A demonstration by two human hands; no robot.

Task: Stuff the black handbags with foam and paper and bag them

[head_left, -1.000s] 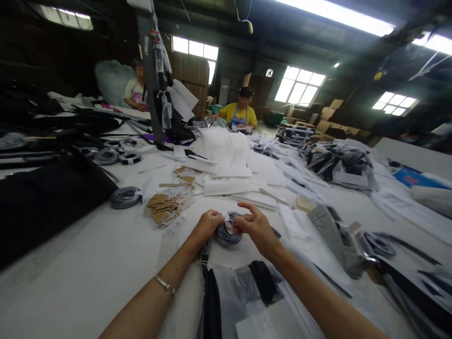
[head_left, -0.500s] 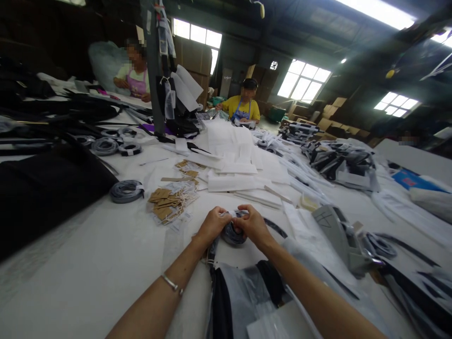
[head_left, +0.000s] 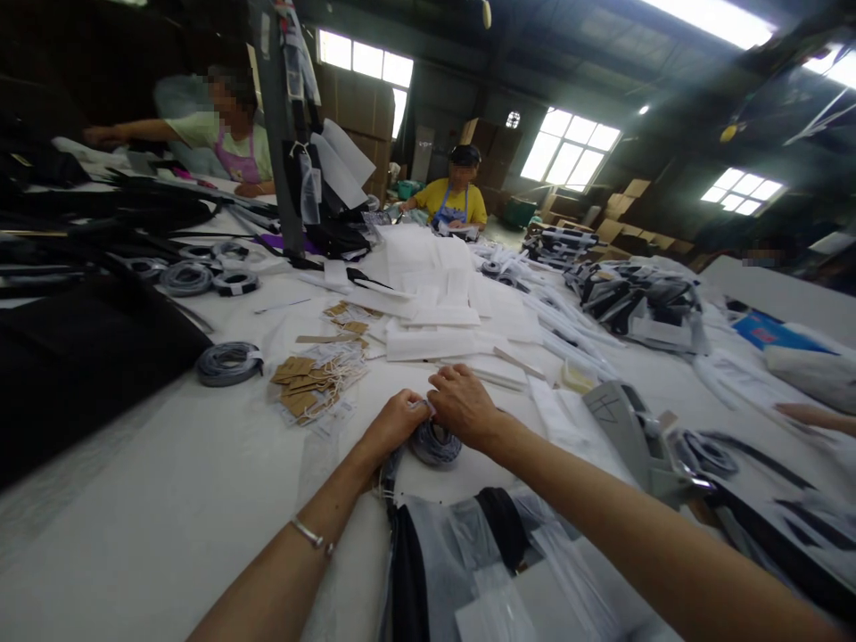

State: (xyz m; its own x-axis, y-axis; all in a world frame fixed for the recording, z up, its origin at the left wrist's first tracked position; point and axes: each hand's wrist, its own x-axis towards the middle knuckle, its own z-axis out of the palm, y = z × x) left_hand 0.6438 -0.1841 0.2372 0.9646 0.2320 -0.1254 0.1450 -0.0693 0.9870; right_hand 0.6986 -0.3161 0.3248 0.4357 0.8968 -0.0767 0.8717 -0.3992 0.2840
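Note:
A coil of dark grey strap lies on the white table in front of me. My left hand pinches its upper left edge, where a bit of white shows between the fingertips. My right hand is bent over the coil's top, fingers curled close to my left fingertips; what they grip is hidden. Just below the coil lies a black and grey item in clear plastic. Brown tags with strings are heaped to the left.
Another coil sits to the left, beside a large black bag. White sheets are piled ahead. A grey tape dispenser stands to the right. Two people sit across the table, and another person's hand reaches in at the right.
My right hand has turned over the coil, its fingers now higher and further left. The person at the left has stretched out an arm. Another person's hand has appeared at the right edge.

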